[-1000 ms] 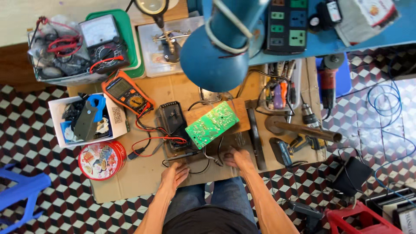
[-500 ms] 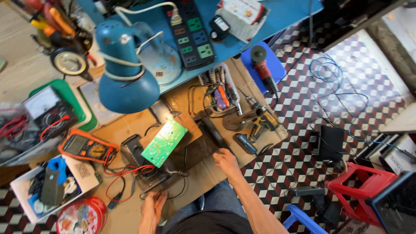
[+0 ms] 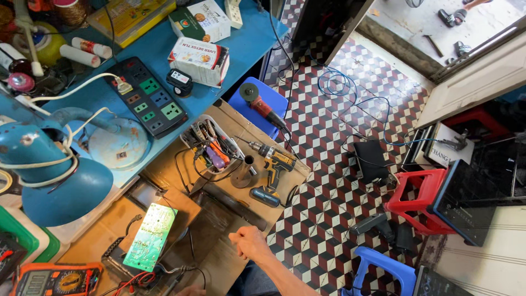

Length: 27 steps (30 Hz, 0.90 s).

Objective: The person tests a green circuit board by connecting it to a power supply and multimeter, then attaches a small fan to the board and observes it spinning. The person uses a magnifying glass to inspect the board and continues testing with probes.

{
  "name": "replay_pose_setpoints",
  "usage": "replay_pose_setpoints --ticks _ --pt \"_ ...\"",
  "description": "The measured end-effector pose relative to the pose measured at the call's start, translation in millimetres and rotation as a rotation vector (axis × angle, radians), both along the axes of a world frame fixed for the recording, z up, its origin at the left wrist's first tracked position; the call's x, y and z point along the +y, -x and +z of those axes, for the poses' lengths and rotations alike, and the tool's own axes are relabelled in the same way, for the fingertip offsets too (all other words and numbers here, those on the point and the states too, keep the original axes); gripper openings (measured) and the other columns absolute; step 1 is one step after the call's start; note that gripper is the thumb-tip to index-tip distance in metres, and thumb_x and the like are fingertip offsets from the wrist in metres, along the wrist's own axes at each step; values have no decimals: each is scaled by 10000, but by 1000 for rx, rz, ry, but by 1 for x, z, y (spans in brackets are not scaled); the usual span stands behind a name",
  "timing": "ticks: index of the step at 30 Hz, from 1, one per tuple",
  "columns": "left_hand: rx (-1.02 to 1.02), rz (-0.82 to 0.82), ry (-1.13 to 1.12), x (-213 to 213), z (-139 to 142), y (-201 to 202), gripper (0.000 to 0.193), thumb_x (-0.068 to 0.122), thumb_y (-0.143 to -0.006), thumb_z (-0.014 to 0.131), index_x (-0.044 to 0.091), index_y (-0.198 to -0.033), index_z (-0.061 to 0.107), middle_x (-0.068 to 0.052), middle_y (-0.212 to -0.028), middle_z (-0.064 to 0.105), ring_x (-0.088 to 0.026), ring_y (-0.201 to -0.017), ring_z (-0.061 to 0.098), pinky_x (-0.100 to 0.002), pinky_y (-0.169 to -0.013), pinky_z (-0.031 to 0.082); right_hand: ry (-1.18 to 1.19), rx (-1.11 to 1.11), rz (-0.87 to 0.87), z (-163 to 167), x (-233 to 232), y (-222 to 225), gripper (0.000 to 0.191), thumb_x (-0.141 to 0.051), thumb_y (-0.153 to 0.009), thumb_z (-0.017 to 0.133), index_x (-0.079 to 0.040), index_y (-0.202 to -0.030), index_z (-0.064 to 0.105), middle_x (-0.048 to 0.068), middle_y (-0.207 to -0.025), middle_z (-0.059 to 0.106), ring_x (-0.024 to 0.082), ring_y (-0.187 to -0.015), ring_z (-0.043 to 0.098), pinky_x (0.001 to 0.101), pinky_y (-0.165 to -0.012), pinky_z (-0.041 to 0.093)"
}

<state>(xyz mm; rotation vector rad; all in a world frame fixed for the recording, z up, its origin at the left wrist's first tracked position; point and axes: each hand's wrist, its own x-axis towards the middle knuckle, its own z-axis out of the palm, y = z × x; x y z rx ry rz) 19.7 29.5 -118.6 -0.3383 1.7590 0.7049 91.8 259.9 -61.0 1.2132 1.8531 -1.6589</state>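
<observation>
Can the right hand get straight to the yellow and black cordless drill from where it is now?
Probably yes. The right hand hovers empty over the brown bench top, and the cordless drill lies beyond it near the bench edge. Only bare bench surface and a dark flat strip lie between them, nothing tall.

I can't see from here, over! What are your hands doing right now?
Right hand empty, loosely curled, over the wooden bench. Left hand barely in view at the bottom edge. Green circuit board lies untouched. Cordless drill beyond the right hand.

Blue desk lamp [image 3: 52, 181], black power strip [image 3: 148, 101] — cordless drill [image 3: 272, 172], red stool [image 3: 422, 192] on checkered floor [image 3: 334, 164].
</observation>
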Motion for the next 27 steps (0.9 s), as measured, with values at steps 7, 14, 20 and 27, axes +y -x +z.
replay_pose_setpoints --ticks 7,14,20,27 --pt "96 182 -268 34 3 -23 565 400 -1004 583 -128 -1166 703 -235 -981 776 -295 -809 705 -405 -748 580 -397 588 289 44 -1 2 602 -177 -824 607 14 -1391 543 277 -1490 477 392 -1383 433 410 -1099 385" --pt "-265 987 -784 109 91 -22 621 540 -992 466 5 -1276 602 -128 -1209 689 -285 -1138 644 -434 -990 496 -267 480 342 106 -15 -11 582 -347 -1019 530 -95 -1528 400 153 -1644 328 327 -1475 363 415 -1189 300" --pt "-427 1116 -907 144 225 2 701 612 -999 329 21 -1219 634 -131 -1248 703 -269 -1253 595 -393 -1082 425 -1075 642 639 64 30 -20 343 -160 -975 519 -147 -1305 612 161 -1564 486 387 -1480 382 497 -1172 346" --pt "468 756 -935 72 240 22 379 320 -1037 571 -23 -1078 727 -101 -933 761 -165 -886 690 -311 -863 534 -460 474 467 55 85 19 468 -335 -1000 574 -65 -1382 582 190 -1302 668 334 -1228 630 400 -1006 488"
